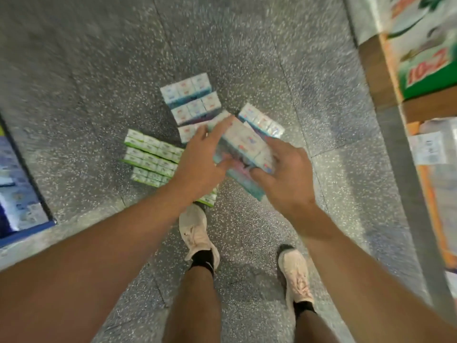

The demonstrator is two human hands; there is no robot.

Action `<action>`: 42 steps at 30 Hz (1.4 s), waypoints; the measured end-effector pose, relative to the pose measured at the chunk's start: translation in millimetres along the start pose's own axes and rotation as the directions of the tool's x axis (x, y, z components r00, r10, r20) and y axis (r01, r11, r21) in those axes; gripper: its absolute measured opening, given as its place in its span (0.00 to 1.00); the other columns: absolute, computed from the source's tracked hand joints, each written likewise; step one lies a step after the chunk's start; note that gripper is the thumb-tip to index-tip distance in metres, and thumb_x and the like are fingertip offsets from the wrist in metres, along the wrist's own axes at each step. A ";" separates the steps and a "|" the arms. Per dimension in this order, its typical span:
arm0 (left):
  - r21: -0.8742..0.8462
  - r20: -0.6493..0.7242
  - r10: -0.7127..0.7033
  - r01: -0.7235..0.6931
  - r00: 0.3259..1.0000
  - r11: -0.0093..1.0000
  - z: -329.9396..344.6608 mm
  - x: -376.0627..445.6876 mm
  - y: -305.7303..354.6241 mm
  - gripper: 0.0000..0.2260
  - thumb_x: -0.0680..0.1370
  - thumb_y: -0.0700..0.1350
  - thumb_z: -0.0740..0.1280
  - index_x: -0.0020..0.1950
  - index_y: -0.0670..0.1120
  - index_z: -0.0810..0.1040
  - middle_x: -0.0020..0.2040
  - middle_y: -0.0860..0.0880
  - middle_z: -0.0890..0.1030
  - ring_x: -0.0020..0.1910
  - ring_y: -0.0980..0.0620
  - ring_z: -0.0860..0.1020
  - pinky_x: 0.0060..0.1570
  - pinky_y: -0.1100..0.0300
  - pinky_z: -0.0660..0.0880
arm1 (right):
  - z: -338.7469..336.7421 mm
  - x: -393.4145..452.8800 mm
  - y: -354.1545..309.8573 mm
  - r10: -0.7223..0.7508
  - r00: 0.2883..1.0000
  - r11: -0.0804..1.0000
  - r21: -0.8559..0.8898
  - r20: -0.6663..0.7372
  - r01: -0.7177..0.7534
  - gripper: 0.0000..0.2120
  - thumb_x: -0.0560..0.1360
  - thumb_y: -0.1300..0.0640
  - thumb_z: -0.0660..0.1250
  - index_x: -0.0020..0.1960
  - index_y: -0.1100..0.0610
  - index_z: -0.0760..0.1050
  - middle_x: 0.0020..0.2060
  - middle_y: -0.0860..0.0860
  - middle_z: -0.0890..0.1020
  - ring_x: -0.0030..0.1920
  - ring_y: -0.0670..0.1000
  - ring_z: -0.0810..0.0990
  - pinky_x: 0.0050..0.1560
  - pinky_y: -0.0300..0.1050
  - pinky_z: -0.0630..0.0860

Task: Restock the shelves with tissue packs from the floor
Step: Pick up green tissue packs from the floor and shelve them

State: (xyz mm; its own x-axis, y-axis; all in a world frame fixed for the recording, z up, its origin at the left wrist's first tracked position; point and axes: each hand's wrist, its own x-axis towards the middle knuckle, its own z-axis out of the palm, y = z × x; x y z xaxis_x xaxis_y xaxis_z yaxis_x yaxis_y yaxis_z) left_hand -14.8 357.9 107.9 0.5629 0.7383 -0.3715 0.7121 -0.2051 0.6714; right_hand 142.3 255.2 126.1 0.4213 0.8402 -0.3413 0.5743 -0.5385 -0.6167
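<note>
I hold a blue-and-white tissue pack above the floor between both hands. My left hand grips its left side with fingers stretched over the top. My right hand grips its right and lower side. Below on the speckled floor lie more blue-and-white tissue packs in a short column, another blue pack to the right, and green-and-white tissue packs stacked at the left. The view is blurred by motion.
A wooden shelf at the right holds a green detergent box and wrapped goods below. A blue-framed shelf with packs stands at the left. My two feet in white shoes stand on the grey floor.
</note>
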 end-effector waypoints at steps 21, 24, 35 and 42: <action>-0.212 -0.966 -0.258 0.488 0.029 0.847 -303.8 -664.9 270.0 0.20 0.72 0.58 0.70 0.62 0.54 0.77 0.50 0.49 0.76 0.47 0.55 0.73 0.47 0.65 0.66 | -192.9 -415.6 -460.6 -0.890 0.396 0.449 0.568 0.224 0.689 0.45 0.60 0.43 0.81 0.71 0.52 0.65 0.52 0.44 0.80 0.50 0.49 0.83 0.52 0.45 0.78; -0.322 -0.947 -0.275 0.529 -0.167 0.785 -298.6 -772.7 270.0 0.20 0.73 0.58 0.66 0.64 0.56 0.76 0.53 0.51 0.77 0.52 0.52 0.75 0.51 0.63 0.67 | -172.6 -507.2 -507.2 -0.944 0.168 0.312 0.607 0.283 0.731 0.40 0.61 0.41 0.80 0.67 0.47 0.67 0.55 0.45 0.81 0.52 0.48 0.82 0.54 0.50 0.79; -0.523 -0.819 -0.180 0.580 -0.545 0.625 -266.5 -1062.2 235.5 0.23 0.78 0.52 0.68 0.72 0.58 0.69 0.56 0.51 0.74 0.54 0.53 0.72 0.52 0.58 0.70 | -64.7 -812.9 -599.7 -0.975 -0.212 -0.096 0.719 0.073 0.689 0.30 0.72 0.51 0.75 0.71 0.47 0.69 0.62 0.48 0.79 0.58 0.50 0.78 0.54 0.45 0.75; -0.487 -0.846 -0.160 0.616 -0.509 0.618 -332.5 -1140.0 179.8 0.29 0.75 0.50 0.72 0.75 0.57 0.65 0.66 0.52 0.73 0.64 0.53 0.71 0.59 0.64 0.65 | -3.6 -874.0 -667.8 -0.990 -0.134 -0.067 0.664 0.051 0.745 0.29 0.74 0.49 0.72 0.73 0.46 0.66 0.54 0.52 0.82 0.51 0.55 0.80 0.42 0.44 0.70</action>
State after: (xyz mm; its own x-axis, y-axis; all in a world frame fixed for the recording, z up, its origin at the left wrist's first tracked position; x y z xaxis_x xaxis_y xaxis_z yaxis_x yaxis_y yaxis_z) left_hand -667.9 -307.0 865.4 -0.7549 0.2007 0.6244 0.5830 0.6413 0.4987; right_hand -606.9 -119.8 838.8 -0.6602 0.4237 0.6202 -0.1903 0.7044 -0.6838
